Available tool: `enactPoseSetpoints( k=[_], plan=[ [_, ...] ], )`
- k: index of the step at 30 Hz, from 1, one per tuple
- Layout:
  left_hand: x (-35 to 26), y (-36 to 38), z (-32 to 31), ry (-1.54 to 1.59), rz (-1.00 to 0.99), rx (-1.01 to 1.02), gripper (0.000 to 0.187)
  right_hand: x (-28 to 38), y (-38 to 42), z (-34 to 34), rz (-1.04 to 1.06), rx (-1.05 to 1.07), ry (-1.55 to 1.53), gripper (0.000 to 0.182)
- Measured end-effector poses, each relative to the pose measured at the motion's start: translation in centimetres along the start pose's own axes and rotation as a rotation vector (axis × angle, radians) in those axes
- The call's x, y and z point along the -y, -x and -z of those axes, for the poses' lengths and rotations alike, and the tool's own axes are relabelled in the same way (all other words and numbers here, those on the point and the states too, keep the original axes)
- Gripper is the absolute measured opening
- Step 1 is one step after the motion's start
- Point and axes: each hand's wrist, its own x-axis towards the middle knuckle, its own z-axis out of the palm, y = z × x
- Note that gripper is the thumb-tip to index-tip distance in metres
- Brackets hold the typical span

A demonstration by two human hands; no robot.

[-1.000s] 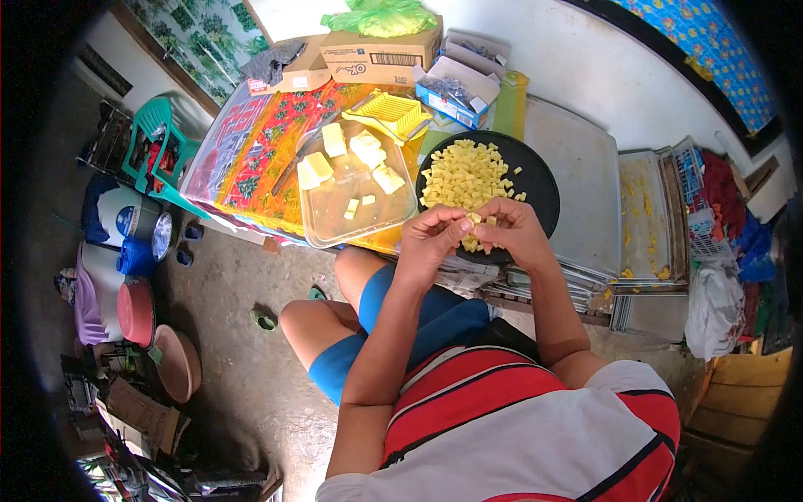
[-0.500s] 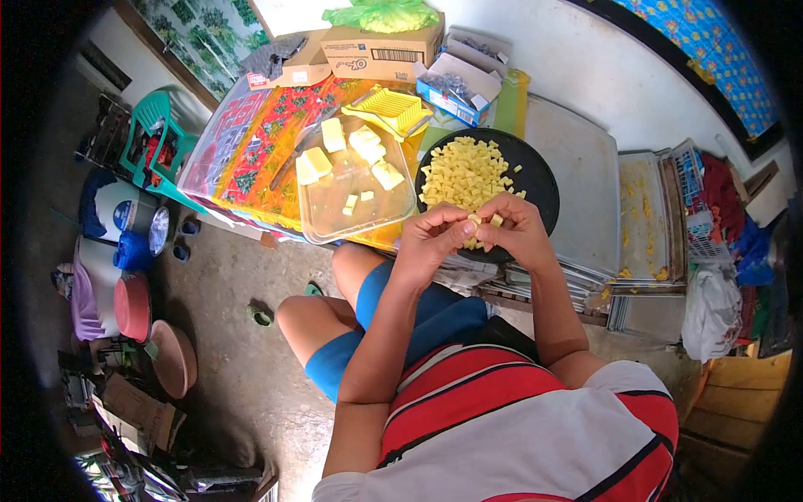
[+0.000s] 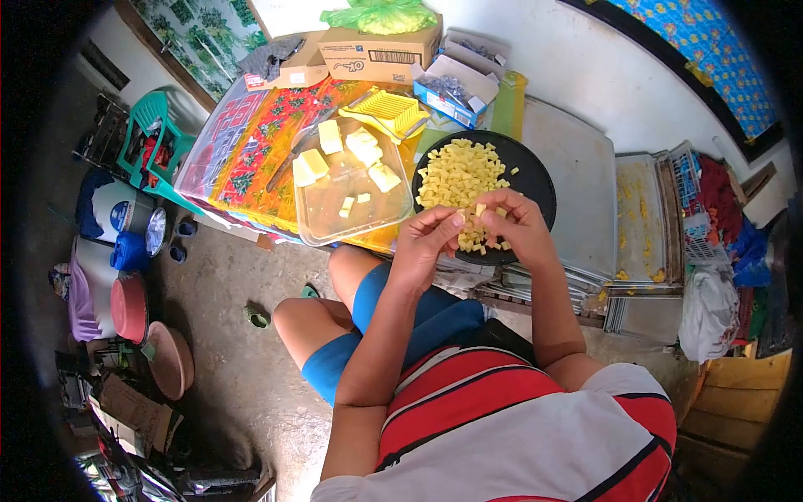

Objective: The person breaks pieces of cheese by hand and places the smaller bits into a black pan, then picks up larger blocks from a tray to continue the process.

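Both of my hands hover over the near edge of a round black tray (image 3: 542, 188) heaped with small pale-yellow cubes (image 3: 456, 171). My left hand (image 3: 425, 243) pinches a small yellow piece between thumb and fingertips. Close beside it, my right hand (image 3: 520, 230) is closed on a yellow cube (image 3: 481, 209). The exact kind of material is not clear. To the left, a clear plastic tray (image 3: 322, 230) carries larger yellow blocks (image 3: 310, 167) and a couple of small cut pieces (image 3: 346, 206). A knife (image 3: 293, 159) appears to lie along that tray's far-left side.
Behind the trays stand a yellow slotted rack (image 3: 386, 109), a blue-and-white box (image 3: 456, 92) and a cardboard box (image 3: 381, 54). A patterned cloth (image 3: 242, 167) covers the table. Flat metal trays (image 3: 577, 159) are stacked at the right. A green chair (image 3: 155, 138) stands at the left.
My hands have moved slightly apart, and the yellow pieces between the fingertips are now separated. The trays and blocks have stayed in place; the view has shifted slightly.
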Motion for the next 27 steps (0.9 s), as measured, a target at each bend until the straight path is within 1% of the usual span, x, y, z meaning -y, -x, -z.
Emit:
enactPoseSetpoints(
  k=[2,3,6,9,11,15,18,21,24,27],
  plan=[
    [0.2,-0.2,0.2,0.065,0.028,-0.054,0.022,-0.8,-0.7,1.4,-0.044,-0.094,0.104,0.022],
    [0.2,-0.2,0.4,0.094,0.029,-0.054,0.021,-1.1,-1.1,2.0,-0.096,-0.145,0.246,0.022],
    [0.4,-0.3,0.7,0.164,0.030,-0.044,0.020,-4.0,-1.9,4.1,-0.046,-0.283,0.693,0.025],
    [0.6,-0.4,0.9,0.193,0.028,-0.022,0.019,-5.9,-1.9,4.6,-0.073,-0.288,0.797,0.028],
    [0.7,-0.4,1.0,0.201,0.035,-0.013,0.018,-6.7,-2.0,4.6,-0.063,-0.294,0.764,0.030],
    [0.6,-0.2,1.3,0.302,0.016,0.106,0.018,-5.5,-2.1,4.1,-0.075,-0.325,0.715,0.035],
    [0.5,-0.1,1.5,0.390,0.032,0.158,0.019,-6.9,-2.6,4.8,-0.022,-0.295,0.410,0.035],
    [0.4,0.0,1.4,0.404,0.057,0.153,0.020,-6.0,-2.3,4.7,-0.135,-0.227,-0.040,0.030],
    [0.3,0.1,1.2,0.391,0.066,0.126,0.021,-4.3,-1.9,3.7,-0.196,-0.205,-0.292,0.028],
    [0.4,0.0,1.2,0.348,0.057,0.082,0.021,-3.8,-1.6,3.6,-0.187,-0.110,-0.347,0.029]
  ],
)
